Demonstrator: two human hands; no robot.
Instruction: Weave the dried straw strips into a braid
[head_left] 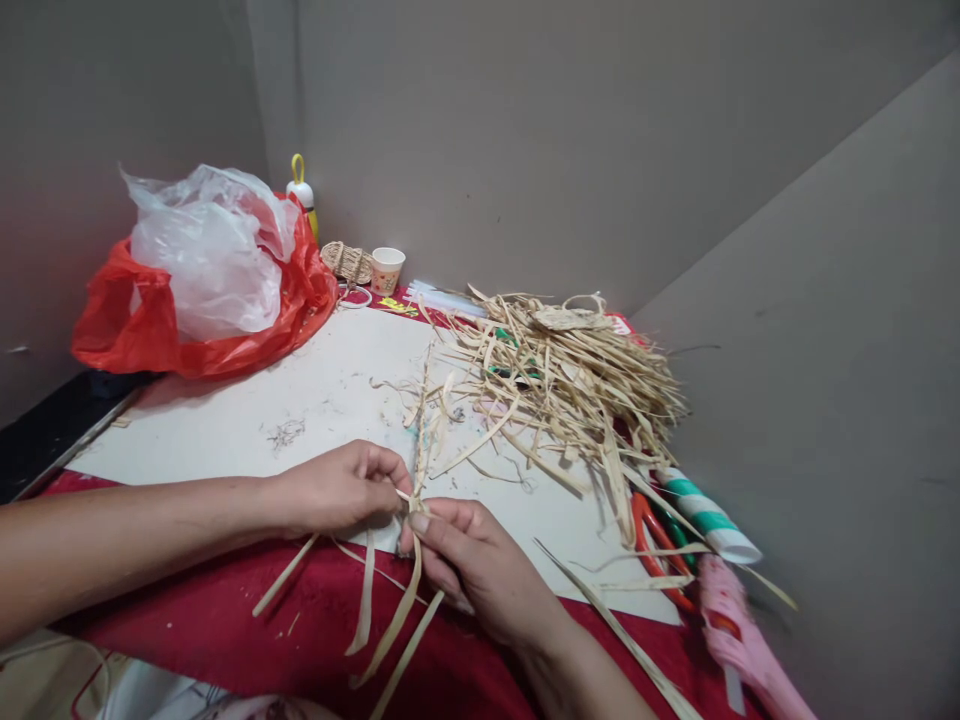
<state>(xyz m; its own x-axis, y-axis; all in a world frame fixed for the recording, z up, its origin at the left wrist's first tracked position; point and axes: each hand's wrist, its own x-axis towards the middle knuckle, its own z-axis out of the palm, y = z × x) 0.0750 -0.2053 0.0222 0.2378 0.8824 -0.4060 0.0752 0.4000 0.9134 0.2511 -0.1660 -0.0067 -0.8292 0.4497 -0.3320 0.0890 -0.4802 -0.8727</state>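
A narrow braid of dry straw strips [421, 440] runs away from me across the white board, and its loose strands [390, 625] fan out towards me over the table's front edge. My left hand [345, 487] pinches a strand at the near end of the braid. Beside it, my right hand [457, 545] grips the braid's working end between thumb and fingers. The fingertips of both hands nearly meet there. Right of the braid lies a big heap of dry straw strips [592, 370].
A red plastic bag [135, 335] with clear plastic stands at the left. Behind are a paper cup [388, 270], a woven straw sole [347, 262] and a white-and-yellow bottle [300, 195]. Red-handled scissors [651, 545], a green-striped roll [709, 515] and a pink glue gun [739, 620] lie at the right.
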